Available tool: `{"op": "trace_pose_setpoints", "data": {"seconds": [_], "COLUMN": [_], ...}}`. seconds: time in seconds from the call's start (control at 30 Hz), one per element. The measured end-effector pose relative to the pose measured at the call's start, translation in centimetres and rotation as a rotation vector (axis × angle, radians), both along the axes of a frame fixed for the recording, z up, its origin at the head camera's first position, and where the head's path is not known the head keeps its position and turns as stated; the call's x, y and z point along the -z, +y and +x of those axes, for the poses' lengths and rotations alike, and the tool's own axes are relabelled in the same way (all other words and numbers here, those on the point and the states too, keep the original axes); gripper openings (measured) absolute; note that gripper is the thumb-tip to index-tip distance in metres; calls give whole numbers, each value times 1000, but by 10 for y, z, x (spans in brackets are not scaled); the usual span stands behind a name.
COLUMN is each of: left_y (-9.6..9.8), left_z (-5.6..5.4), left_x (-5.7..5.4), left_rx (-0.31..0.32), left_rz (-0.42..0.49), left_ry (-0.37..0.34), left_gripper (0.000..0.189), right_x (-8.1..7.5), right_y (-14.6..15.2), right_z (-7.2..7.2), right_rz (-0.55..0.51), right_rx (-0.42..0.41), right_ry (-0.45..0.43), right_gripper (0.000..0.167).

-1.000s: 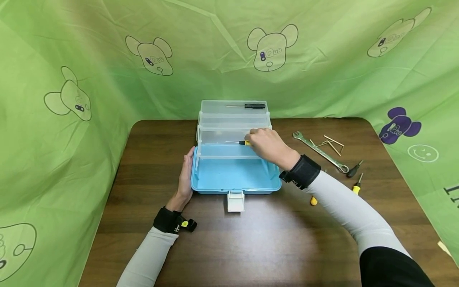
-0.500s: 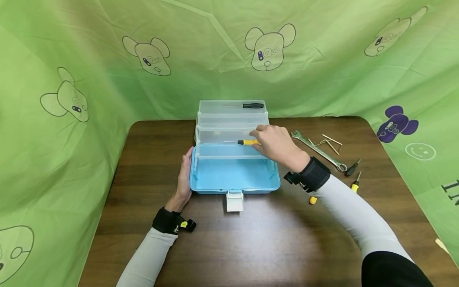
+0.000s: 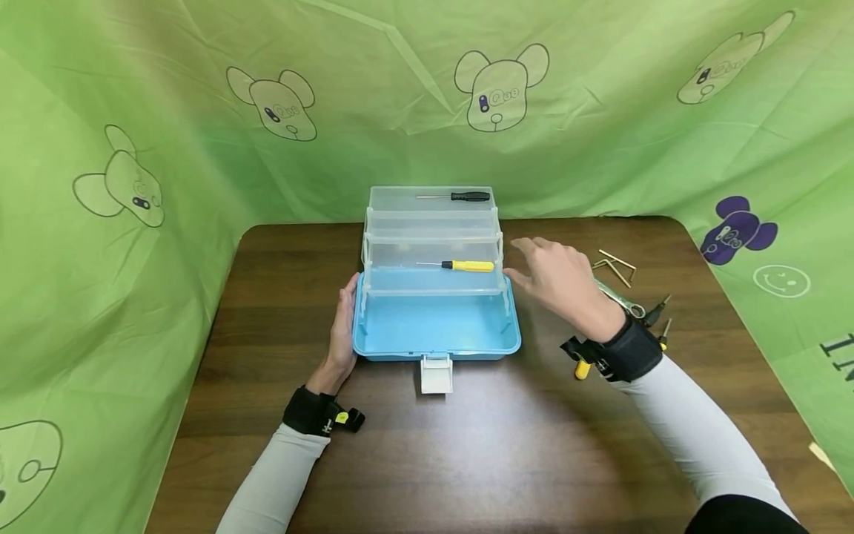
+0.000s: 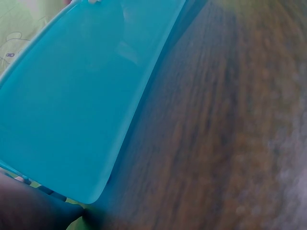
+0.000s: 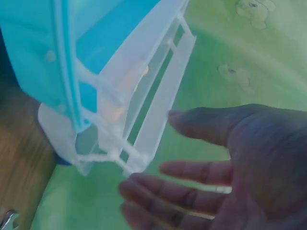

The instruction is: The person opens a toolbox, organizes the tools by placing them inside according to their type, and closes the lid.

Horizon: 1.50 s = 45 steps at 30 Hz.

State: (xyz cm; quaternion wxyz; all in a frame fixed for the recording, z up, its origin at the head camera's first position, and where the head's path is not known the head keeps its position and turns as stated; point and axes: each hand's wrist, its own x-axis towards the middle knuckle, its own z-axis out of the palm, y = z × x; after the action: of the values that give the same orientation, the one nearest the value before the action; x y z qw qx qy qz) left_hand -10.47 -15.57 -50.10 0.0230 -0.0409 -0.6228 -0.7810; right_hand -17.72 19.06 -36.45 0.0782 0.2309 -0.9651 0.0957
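Observation:
A blue toolbox [image 3: 434,326] stands unfolded on the table, its clear stepped trays [image 3: 434,226] raised behind the base. In the lower tray lies a yellow-handled screwdriver [image 3: 472,266]; a black-handled screwdriver [image 3: 470,196] lies in the top one. My left hand [image 3: 342,330] rests along the toolbox's left side with fingers extended. Just right of the trays, my right hand [image 3: 563,282] holds nothing. Its thumb and fingers are spread apart beside the tray arms in the right wrist view. The left wrist view is mostly filled by the toolbox's blue wall [image 4: 86,105].
To the right lie a wrench [image 3: 626,301], partly under the right hand, and several L-shaped hex keys [image 3: 617,268]. A short black screwdriver [image 3: 657,311] and a yellow handle [image 3: 583,370] are near the right wrist. The white latch [image 3: 437,374] hangs at the toolbox's front.
My right hand has let go of the yellow-handled screwdriver, leaving it in the lower tray, and has moved right, off the toolbox. The left hand has stayed at the toolbox's side.

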Motion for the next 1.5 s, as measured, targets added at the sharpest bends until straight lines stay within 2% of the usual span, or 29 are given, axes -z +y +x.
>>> {"op": "trace_pose_setpoints", "data": {"seconds": [0.27, 0.37, 0.6, 0.77, 0.87, 1.03, 1.2, 1.5], "left_y": [0, 0, 1, 0, 1, 1, 1, 1], "left_z": [0, 0, -1, -1, -1, -1, -1, 0], "left_x": [-4, -4, -5, -4, -3, -4, -5, -4], "left_rx": [1, 3, 14, 14, 15, 14, 11, 14], "left_rz": [11, 13, 22, 17, 14, 15, 10, 5], "left_ry": [0, 0, 2, -3, -6, -14, -18, -28], "left_gripper": [69, 68, 68, 68, 69, 70, 68, 67], "right_x": [-5, -4, 8, 18, 24, 36, 50, 66], "right_y": [42, 56, 88, 99, 105, 113, 115, 114], "right_z": [12, 16, 26, 34, 40, 50, 60, 77], "right_rz": [-24, -29, -36, -34, -34, -15, -30, -70], "right_rx": [182, 242, 350, 422, 439, 448, 452, 475], "right_ry": [-149, -217, -309, -347, -356, -371, -366, -417], "right_gripper": [67, 68, 68, 67, 66, 53, 54, 59]}}
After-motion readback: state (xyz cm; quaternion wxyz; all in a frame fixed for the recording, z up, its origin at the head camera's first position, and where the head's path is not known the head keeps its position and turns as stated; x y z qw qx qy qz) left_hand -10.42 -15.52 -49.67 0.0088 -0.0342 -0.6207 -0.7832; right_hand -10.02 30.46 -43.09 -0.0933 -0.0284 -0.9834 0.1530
